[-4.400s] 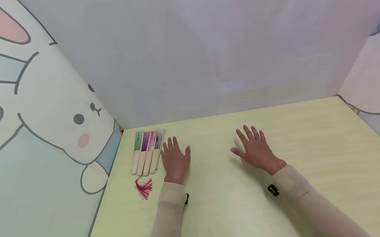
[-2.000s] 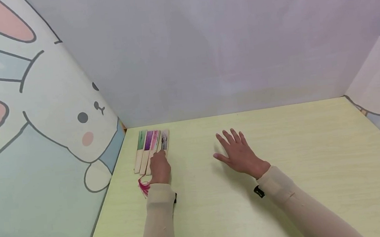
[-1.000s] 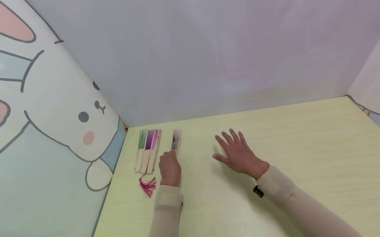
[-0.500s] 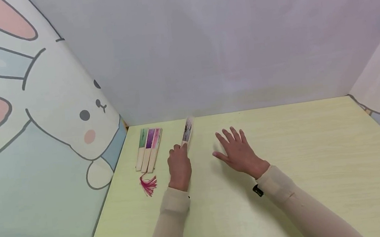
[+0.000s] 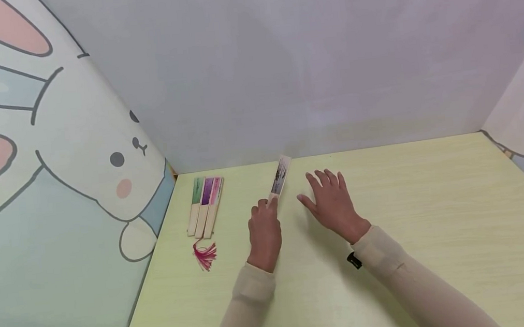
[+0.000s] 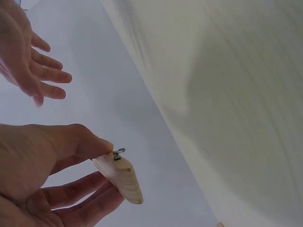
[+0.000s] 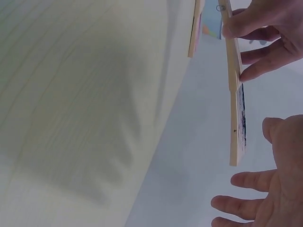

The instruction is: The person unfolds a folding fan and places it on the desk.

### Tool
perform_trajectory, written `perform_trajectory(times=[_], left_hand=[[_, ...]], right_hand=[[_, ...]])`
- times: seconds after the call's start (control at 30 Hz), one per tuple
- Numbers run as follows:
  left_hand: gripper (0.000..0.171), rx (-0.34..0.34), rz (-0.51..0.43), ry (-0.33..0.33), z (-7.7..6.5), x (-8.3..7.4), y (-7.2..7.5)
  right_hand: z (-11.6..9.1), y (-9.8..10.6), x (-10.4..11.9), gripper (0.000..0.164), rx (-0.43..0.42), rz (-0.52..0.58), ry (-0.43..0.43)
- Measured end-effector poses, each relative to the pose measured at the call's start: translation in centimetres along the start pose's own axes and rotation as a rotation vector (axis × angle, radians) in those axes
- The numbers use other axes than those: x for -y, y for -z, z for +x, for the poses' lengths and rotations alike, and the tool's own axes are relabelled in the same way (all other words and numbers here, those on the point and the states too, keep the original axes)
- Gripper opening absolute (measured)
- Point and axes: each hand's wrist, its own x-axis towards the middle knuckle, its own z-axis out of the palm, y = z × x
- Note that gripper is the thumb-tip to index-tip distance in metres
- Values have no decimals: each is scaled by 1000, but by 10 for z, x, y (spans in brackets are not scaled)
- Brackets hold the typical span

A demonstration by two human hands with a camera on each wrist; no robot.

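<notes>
My left hand (image 5: 266,236) pinches a folded hand fan (image 5: 281,176) by its pale wooden end, thumb on one side and fingers on the other. The fan's far part carries a grey and black pattern and points away to the right. In the left wrist view the butt of the fan (image 6: 124,179) shows a small metal ring at its rivet. The right wrist view has the fan (image 7: 235,109) raised off the table, its tip near my right hand. My right hand (image 5: 335,204) hovers to the right of it, fingers spread and relaxed, holding nothing.
Three more folded fans (image 5: 205,207), green, purple and pink, lie side by side at the table's back left. A pink tassel (image 5: 204,256) spreads out below them. A grey wall (image 5: 310,76) borders the pale table (image 5: 410,197) at the back; a rabbit-printed panel (image 5: 73,200) stands left.
My left hand has taken the grey-patterned fan from the row, lifted it and carried it right. My right hand shifted left earlier and has lately turned slightly, its fingers drawing closer together.
</notes>
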Motion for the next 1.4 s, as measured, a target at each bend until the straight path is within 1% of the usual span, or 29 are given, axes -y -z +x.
perform_trajectory(times=[0.1, 0.3, 0.47, 0.57, 0.7, 0.8, 0.9, 1.13, 1.23, 1.4], left_hand=[[51, -8, -11, -15, -3, -5, -1], [52, -50, -33, -60, -9, -15, -2], [53, -87, -48, -78, -12, -22, -3], [54, -105, -54, -78, -13, -25, -5], [56, -117, -53, -84, -13, -27, -8], [56, -125, -58, -91, -14, -28, -10], [56, -131, -71, -96, -14, -29, -10], [59, -148, -101, -110, -15, -32, -12], [60, -150, -120, -120, -15, -34, -14], [60, -129, -151, -126, -16, -35, -17]], right_hand=[[2, 1, -2, 65, -26, 17, -43], [6, 2, -5, 59, -98, 57, -97], [8, 2, -6, 56, -108, 115, -136], [10, 1, -6, 52, -90, 174, -140], [9, -1, -4, 47, -35, 275, -146], [8, -3, -2, 45, 13, 365, -174], [8, -5, -1, 44, 32, 449, -205], [11, -6, 4, 34, -23, 612, -203], [12, -6, 6, 30, -36, 680, -217], [12, -5, 9, 28, -48, 779, -248]])
